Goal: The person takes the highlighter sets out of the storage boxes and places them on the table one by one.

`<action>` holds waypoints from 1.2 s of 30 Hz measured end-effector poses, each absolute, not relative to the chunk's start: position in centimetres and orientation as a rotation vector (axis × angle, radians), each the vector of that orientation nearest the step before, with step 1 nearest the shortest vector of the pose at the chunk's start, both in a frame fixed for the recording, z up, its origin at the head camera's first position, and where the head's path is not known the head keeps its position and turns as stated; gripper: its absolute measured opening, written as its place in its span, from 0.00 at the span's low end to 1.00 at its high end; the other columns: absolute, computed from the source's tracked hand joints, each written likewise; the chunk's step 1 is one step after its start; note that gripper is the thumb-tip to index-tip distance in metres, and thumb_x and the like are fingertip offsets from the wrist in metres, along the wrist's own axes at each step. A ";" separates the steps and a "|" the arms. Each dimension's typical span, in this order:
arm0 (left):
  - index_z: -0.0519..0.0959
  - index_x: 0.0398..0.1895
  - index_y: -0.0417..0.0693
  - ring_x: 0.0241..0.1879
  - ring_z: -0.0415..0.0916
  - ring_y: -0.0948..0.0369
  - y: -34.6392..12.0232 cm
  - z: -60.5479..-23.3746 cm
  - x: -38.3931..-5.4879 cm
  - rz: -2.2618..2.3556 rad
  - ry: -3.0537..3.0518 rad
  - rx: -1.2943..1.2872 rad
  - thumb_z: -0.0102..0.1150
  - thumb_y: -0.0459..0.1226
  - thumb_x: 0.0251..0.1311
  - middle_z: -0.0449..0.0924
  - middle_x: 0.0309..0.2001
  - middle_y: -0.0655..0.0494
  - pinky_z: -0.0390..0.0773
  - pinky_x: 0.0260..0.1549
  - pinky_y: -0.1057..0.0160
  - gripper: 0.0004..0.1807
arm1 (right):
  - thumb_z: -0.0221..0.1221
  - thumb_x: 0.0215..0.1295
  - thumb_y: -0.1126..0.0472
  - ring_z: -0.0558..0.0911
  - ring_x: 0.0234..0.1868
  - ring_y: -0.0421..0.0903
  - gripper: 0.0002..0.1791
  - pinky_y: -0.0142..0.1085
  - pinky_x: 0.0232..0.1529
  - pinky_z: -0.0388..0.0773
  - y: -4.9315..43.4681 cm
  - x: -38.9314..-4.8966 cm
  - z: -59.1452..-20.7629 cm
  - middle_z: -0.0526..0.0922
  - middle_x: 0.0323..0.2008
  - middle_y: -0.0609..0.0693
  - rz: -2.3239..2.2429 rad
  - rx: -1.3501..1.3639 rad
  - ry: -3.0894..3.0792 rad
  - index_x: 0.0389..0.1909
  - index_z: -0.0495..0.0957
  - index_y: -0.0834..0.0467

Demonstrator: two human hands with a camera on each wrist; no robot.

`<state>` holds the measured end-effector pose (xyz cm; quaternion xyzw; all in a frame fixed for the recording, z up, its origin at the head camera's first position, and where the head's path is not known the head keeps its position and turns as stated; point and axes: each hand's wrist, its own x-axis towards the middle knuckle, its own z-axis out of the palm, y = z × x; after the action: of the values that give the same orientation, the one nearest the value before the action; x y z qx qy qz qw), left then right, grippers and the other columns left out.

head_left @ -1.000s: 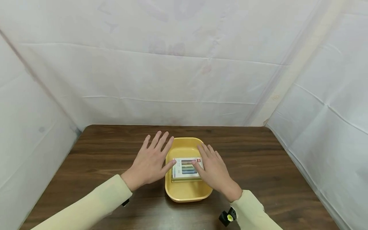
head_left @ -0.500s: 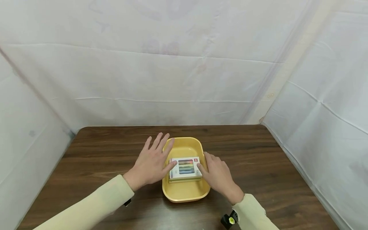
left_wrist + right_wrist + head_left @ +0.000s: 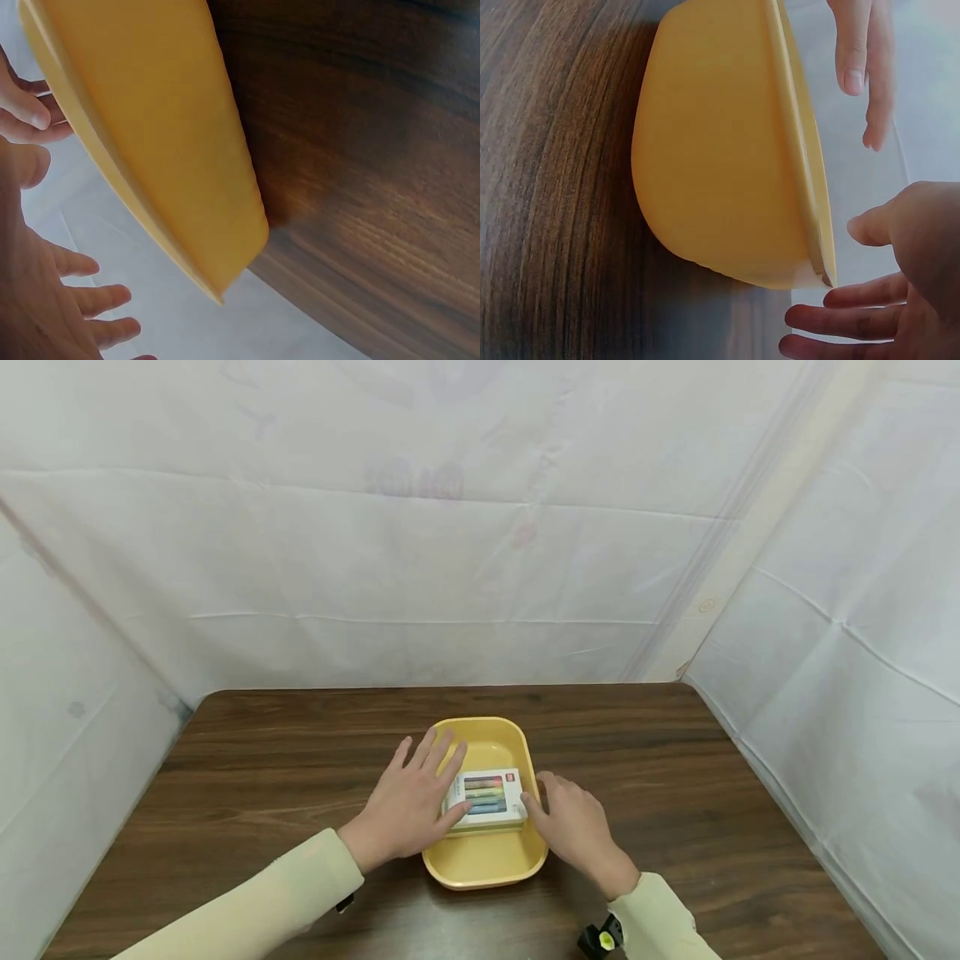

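A yellow plastic basin (image 3: 489,862) stands on the wooden table, its outer wall (image 3: 161,127) filling much of the left wrist view. Inside lies a white box (image 3: 454,814) with a window showing several coloured sticks; a greenish layer shows beneath it. My left hand (image 3: 405,802) hovers over the basin's left rim, fingers spread, thumb above the box's left edge. At the right rim is my right hand (image 3: 577,822), thumb pointing inward and fingers loosely bent outside. In the right wrist view a gap separates that thumb (image 3: 874,227) from the basin rim. Neither hand grips anything.
The dark wooden table (image 3: 300,760) extends to both sides of the basin. White sheeting (image 3: 420,568) hangs behind it and along the left and right. A small black device (image 3: 600,939) is strapped at my right wrist.
My right hand has drawn back from over the basin to its right rim, its fingers now more bent. The left hand has shifted slightly right and nearer, still spread. The box stays in the basin.
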<state>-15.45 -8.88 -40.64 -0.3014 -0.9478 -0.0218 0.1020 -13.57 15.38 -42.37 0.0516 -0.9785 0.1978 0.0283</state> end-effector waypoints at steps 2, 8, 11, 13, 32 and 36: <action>0.59 0.74 0.46 0.74 0.52 0.44 -8.8 -40.8 -15.3 -0.077 -2.822 -0.900 0.43 0.61 0.66 0.58 0.73 0.44 0.55 0.69 0.40 0.40 | 0.57 0.67 0.48 0.84 0.43 0.52 0.24 0.49 0.43 0.80 15.4 -13.5 -42.5 0.84 0.46 0.57 0.611 0.148 -3.032 0.53 0.78 0.62; 0.62 0.72 0.44 0.72 0.58 0.47 -8.4 -41.2 -15.3 -0.076 -2.859 -0.928 0.43 0.61 0.67 0.64 0.70 0.45 0.56 0.69 0.44 0.39 | 0.57 0.67 0.48 0.84 0.39 0.49 0.22 0.47 0.39 0.81 15.3 -13.2 -42.9 0.85 0.43 0.56 0.626 0.134 -3.043 0.51 0.78 0.62; 0.62 0.71 0.44 0.71 0.59 0.48 -8.2 -41.3 -15.3 -0.067 -2.876 -0.937 0.42 0.61 0.67 0.65 0.69 0.45 0.57 0.70 0.45 0.39 | 0.57 0.67 0.48 0.84 0.38 0.49 0.22 0.46 0.37 0.80 15.3 -13.1 -43.1 0.86 0.42 0.55 0.626 0.140 -3.035 0.50 0.79 0.61; 0.62 0.71 0.44 0.71 0.59 0.48 -8.1 -41.4 -15.4 -0.057 -2.885 -0.945 0.41 0.61 0.67 0.65 0.69 0.45 0.57 0.70 0.45 0.39 | 0.57 0.67 0.48 0.84 0.38 0.49 0.21 0.46 0.36 0.80 15.3 -13.1 -43.2 0.86 0.41 0.55 0.623 0.143 -3.030 0.49 0.79 0.61; 0.63 0.70 0.42 0.69 0.63 0.47 -7.9 -42.5 -15.9 -0.073 -2.918 -0.975 0.43 0.60 0.68 0.66 0.68 0.43 0.62 0.67 0.46 0.38 | 0.55 0.68 0.48 0.69 0.17 0.40 0.16 0.34 0.18 0.63 15.2 -13.6 -43.5 0.71 0.16 0.45 0.664 0.132 -3.101 0.26 0.76 0.55; 0.62 0.70 0.42 0.68 0.64 0.47 -7.8 -42.7 -16.1 -0.072 -2.926 -0.989 0.44 0.59 0.68 0.67 0.67 0.43 0.63 0.67 0.46 0.38 | 0.54 0.69 0.49 0.69 0.16 0.41 0.18 0.34 0.18 0.62 15.1 -13.8 -43.9 0.69 0.14 0.45 0.675 0.107 -3.121 0.21 0.72 0.53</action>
<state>-16.08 -7.79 -42.71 -0.3200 -0.9468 -0.0232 0.0258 -13.81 15.13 -43.90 0.0335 -0.9765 0.2112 -0.0267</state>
